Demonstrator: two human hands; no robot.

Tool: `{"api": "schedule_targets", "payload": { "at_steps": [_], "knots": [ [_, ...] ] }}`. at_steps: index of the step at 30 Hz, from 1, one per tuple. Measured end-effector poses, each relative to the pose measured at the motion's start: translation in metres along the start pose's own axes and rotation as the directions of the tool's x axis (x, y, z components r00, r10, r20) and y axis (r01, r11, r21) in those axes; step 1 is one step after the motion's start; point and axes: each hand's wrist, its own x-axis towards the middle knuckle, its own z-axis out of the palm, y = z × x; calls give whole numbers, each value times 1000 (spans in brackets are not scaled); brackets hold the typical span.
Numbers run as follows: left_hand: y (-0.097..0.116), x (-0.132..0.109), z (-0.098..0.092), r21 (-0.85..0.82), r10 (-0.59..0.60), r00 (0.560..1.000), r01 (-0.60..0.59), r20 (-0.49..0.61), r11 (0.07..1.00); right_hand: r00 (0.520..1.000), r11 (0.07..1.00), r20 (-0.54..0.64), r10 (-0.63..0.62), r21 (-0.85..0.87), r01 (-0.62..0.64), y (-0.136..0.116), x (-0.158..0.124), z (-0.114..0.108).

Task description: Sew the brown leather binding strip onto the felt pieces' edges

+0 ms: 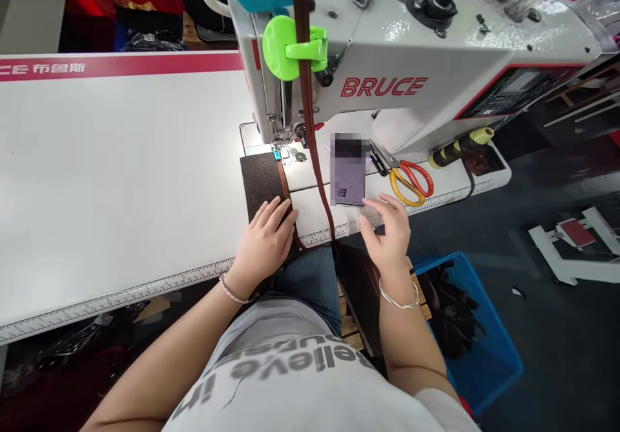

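My left hand (pixel 268 238) lies flat, fingers stretched out, on a dark strip of fabric (pixel 261 180) with brown binding (pixel 283 183) along its right edge. The strip's far end reaches the presser foot (pixel 277 153) of a white sewing machine (pixel 387 77). To the right, my right hand (pixel 387 232) hovers near the lower edge of a phone (pixel 347 174) with its fingers apart; whether a fingertip touches the phone I cannot tell. A long brown tape (pixel 310 115) hangs from a green clip (pixel 295 48) on the machine head down past the table edge.
Scissors (pixel 411 183) with orange and yellow handles lie right of the phone, near a thread cone (pixel 460 148). A ruler tape (pixel 121 296) runs along the table's front edge. On the floor at right stands a blue bin (pixel 498 348) holding dark fabric pieces.
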Motion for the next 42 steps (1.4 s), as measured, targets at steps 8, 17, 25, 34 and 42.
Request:
{"api": "schedule_targets", "payload": {
  "at_steps": [8, 17, 25, 34, 42],
  "knots": [
    [0, -1, 1, -33, -21, 1000, 20, -6, 999, 980, 988, 147, 133, -92, -120, 18, 14, 28],
    [1, -1, 0, -75, -40, 999, 41, 10, 996, 998, 998, 18, 53, 27, -54, 21, -2, 28],
    [1, -1, 1, -50, -32, 999, 32, 4, 998, 997, 999, 66, 39, 23, -41, 23, -3, 27],
    [1, -2, 1, -56, -42, 999, 42, -4, 998, 991, 997, 108, 73, -27, -71, 21, 10, 29],
    [1, -1, -1, -44, -38, 999, 37, -1, 998, 996, 999, 81, 24, 22, -26, 20, 2, 29]
  ]
}}
